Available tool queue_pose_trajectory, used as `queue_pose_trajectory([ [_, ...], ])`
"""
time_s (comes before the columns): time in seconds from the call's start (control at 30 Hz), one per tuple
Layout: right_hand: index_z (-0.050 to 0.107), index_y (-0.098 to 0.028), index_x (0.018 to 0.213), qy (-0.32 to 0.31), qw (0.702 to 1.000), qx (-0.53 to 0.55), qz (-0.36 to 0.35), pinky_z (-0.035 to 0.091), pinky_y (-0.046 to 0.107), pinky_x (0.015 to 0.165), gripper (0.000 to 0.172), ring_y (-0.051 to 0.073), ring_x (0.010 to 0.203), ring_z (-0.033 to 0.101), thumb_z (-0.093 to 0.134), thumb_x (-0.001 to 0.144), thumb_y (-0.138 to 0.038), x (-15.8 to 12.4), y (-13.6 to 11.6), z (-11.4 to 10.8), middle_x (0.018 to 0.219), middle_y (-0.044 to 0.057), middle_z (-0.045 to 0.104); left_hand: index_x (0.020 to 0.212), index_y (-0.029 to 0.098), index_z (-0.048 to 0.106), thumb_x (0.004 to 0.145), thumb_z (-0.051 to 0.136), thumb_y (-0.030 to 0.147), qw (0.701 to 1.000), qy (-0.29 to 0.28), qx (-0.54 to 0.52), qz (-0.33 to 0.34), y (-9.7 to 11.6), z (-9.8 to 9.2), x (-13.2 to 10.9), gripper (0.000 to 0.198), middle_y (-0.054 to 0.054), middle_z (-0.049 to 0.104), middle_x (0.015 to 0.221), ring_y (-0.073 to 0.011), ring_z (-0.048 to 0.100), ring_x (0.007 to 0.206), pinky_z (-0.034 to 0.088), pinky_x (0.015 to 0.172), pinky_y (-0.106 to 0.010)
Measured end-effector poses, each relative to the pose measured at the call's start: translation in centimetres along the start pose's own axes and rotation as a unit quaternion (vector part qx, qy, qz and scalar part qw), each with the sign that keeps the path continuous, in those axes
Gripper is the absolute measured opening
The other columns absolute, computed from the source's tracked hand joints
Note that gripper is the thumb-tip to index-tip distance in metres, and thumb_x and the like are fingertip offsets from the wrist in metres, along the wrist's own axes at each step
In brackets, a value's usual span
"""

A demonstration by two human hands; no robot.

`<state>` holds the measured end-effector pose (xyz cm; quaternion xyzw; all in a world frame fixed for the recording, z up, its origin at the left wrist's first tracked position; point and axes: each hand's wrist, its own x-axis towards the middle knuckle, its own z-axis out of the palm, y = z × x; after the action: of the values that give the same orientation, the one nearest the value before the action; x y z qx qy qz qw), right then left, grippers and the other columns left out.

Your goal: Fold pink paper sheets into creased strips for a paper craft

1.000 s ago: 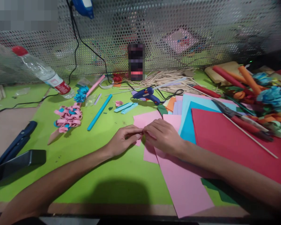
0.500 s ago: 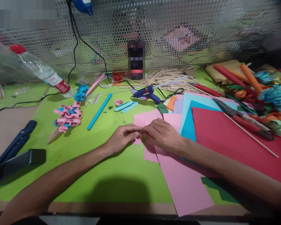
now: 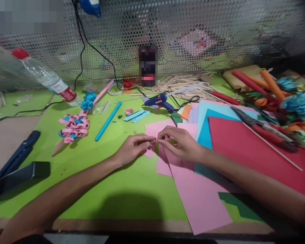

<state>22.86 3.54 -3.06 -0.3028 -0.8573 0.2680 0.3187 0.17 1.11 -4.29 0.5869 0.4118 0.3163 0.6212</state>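
Note:
My left hand [image 3: 132,148] is closed in a pinch over the green table, its fingertips pointing right. Whatever it holds is too small to make out. Facing it, my right hand [image 3: 183,143] brings thumb and forefinger together close to the left fingertips, with a gap showing between the curved fingers. What they pinch, if anything, cannot be told. Pink paper pieces [image 3: 164,164] lie under both hands. A long pink sheet [image 3: 200,203] reaches towards the table's front edge. Just beyond the hands are folded light-blue paper strips [image 3: 137,116] and a blue glue gun [image 3: 159,101].
On the left are a blue paper roll [image 3: 108,121], a pink paper flower [image 3: 75,125], a tilted bottle [image 3: 48,79] and a black stapler [image 3: 17,154]. Red paper [image 3: 244,149] and pliers [image 3: 264,130] lie right. Thin sticks [image 3: 185,84] and a phone [image 3: 148,66] are behind.
My right hand has shifted slightly right, its fingers lifting and arching apart from the left fingertips. My left hand stays almost in the same place.

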Motion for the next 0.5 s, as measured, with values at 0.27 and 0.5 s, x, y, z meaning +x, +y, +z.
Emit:
queue_pose_trajectory([
  [0.27, 0.064, -0.017, 0.093, -0.041, 0.91, 0.379, 0.164, 0.053, 0.03, 0.068, 0.02, 0.016, 0.073, 0.065, 0.064, 0.093, -0.036, 0.4, -0.4, -0.4, 0.083, 0.004, 0.069, 0.113, 0.016, 0.072, 0.091, 0.063, 0.034, 1.0, -0.004, 0.016, 0.009, 0.2, 0.3, -0.1, 0.029, -0.012, 0.067, 0.112, -0.0215, 0.064, 0.097, 0.055, 0.072, -0.028],
  [0.5, 0.062, -0.017, 0.095, 0.017, 0.944, 0.303, 0.126, 0.055, 0.03, 0.07, 0.02, 0.016, 0.077, 0.066, 0.064, 0.093, -0.037, 1.4, -0.9, -0.3, 0.087, 0.005, 0.068, 0.103, 0.015, 0.072, 0.088, 0.068, 0.029, 0.999, 0.011, 0.03, 0.022, -0.2, 0.9, -0.2, 0.021, -0.009, 0.069, 0.107, -0.0189, 0.067, 0.095, 0.056, 0.083, -0.03],
])
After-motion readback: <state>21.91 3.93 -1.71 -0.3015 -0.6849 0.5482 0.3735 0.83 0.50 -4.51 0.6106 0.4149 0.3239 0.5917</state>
